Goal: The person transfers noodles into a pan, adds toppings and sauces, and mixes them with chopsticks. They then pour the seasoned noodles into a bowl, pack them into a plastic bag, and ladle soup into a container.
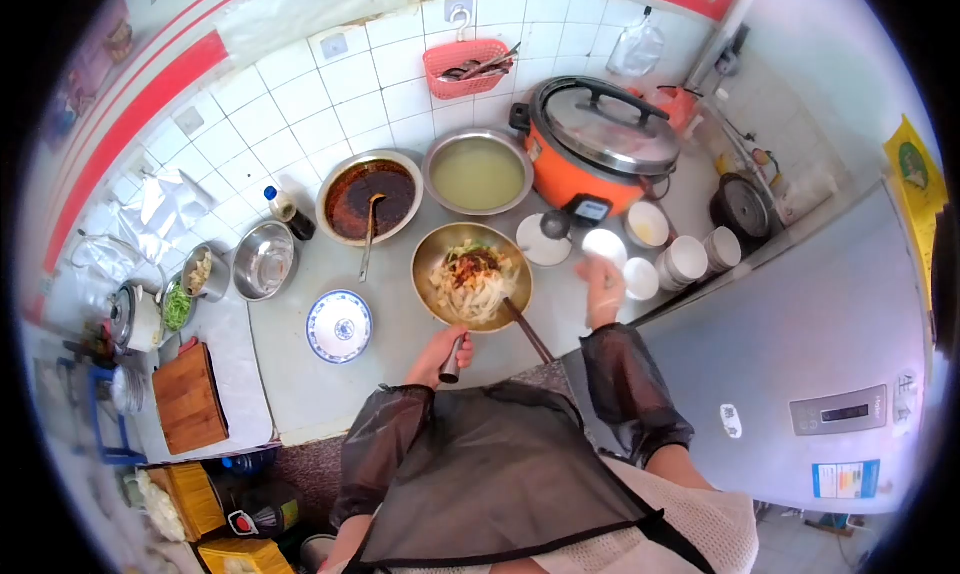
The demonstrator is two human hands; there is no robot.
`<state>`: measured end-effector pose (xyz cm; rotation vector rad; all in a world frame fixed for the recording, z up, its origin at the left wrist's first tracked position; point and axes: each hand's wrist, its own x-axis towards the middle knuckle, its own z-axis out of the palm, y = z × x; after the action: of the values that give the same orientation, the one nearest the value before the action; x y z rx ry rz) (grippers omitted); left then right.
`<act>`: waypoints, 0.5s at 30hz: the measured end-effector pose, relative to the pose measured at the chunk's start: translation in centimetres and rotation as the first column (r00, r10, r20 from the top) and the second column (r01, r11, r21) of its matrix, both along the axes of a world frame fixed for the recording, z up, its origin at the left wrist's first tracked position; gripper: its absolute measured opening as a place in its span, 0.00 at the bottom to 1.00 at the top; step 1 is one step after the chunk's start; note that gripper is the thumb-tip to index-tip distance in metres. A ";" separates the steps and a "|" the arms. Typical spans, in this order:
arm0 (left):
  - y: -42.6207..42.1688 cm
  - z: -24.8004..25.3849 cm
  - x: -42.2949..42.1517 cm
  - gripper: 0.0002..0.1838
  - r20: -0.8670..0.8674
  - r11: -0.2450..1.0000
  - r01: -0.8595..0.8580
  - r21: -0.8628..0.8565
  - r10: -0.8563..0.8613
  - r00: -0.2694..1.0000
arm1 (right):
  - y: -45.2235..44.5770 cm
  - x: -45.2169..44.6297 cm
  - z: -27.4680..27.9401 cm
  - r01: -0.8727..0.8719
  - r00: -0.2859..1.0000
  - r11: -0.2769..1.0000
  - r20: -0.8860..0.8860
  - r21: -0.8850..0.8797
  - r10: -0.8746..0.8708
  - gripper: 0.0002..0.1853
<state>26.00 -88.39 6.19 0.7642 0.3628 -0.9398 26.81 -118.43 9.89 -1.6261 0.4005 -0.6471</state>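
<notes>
My left hand (440,357) is wrapped round the handle (452,369) of a brass-coloured pan (425,299). Pale noodles (470,296) with dark red sauce and green bits lie in it, and dark chopsticks (530,332) lean over its lower right rim. Right of the pan, my right hand (601,292) is raised just below a white bowl (604,244), its fingers drawn together; what they hold, if anything, is too small to tell. A dark ladle (555,224) rests over a white container (541,244) close by.
Behind the pan stand a bowl of red sauce (345,212) with a spoon, a basin of pale liquid (478,174) and an orange cooker (575,174). A patterned plate (339,327) lies left. Stacked white bowls (685,260) and a grey fridge (780,344) are right; a cutting board (190,399) is far left.
</notes>
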 end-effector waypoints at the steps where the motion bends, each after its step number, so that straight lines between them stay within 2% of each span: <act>1: -0.2 0.1 0.3 0.10 0.033 0.999 0.016 0.040 -0.018 0.999 | 0.0 -0.3 1.5 -0.001 1.000 1.000 0.002 -0.004 0.001 0.14; 3: -0.8 0.0 0.8 0.09 0.065 0.997 0.026 0.077 -0.031 0.997 | 0.3 -1.0 4.4 -0.074 0.995 0.995 0.078 0.070 0.068 0.13; 5: -1.3 -0.3 1.4 0.10 0.073 0.999 0.040 0.031 -0.042 0.996 | 1.3 -1.9 7.1 -0.091 0.994 0.992 0.068 0.083 0.086 0.12; 8: -2.0 0.4 1.9 0.10 0.072 0.999 0.044 0.005 -0.044 0.996 | 2.1 -3.0 8.2 -0.204 0.979 0.977 0.031 0.065 0.203 0.12; 9: -1.9 0.8 2.0 0.10 0.073 0.999 0.039 0.004 -0.039 0.997 | 2.0 -3.3 8.3 -0.343 0.935 0.906 -0.001 -0.250 0.353 0.11; 10: -1.8 1.2 2.0 0.10 0.072 0.999 0.032 -0.033 -0.030 0.997 | 1.8 -3.2 8.4 -0.444 0.874 0.721 -0.078 -0.531 0.480 0.11; 11: -1.7 1.9 2.0 0.10 0.070 0.997 0.022 -0.069 -0.017 0.997 | 1.8 -2.4 8.6 -0.451 0.869 0.716 -0.077 -0.533 0.489 0.11; 12: -1.5 2.4 1.8 0.10 0.069 0.998 0.007 -0.068 -0.002 0.998 | 1.9 -1.1 9.0 -0.374 0.860 0.531 -0.070 -0.760 0.506 0.12; 13: -0.9 2.8 1.3 0.10 0.069 0.997 -0.006 -0.079 0.011 0.998 | 2.2 0.5 9.3 -0.261 0.847 0.303 -0.067 -0.916 0.527 0.13; 14: -0.4 3.2 0.8 0.11 0.068 0.996 -0.028 -0.087 0.034 0.997 | 1.9 3.0 8.5 -0.371 0.837 0.264 -0.197 -0.890 0.510 0.16; 15: 0.2 3.7 0.3 0.11 0.060 0.995 -0.067 -0.079 0.072 0.996 | 1.8 6.1 6.7 -0.303 0.849 0.268 -0.131 -0.915 0.512 0.14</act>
<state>26.33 -88.15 9.88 0.7042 0.2948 -0.8573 32.93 -116.60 16.58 -2.5770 -0.7240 -0.6318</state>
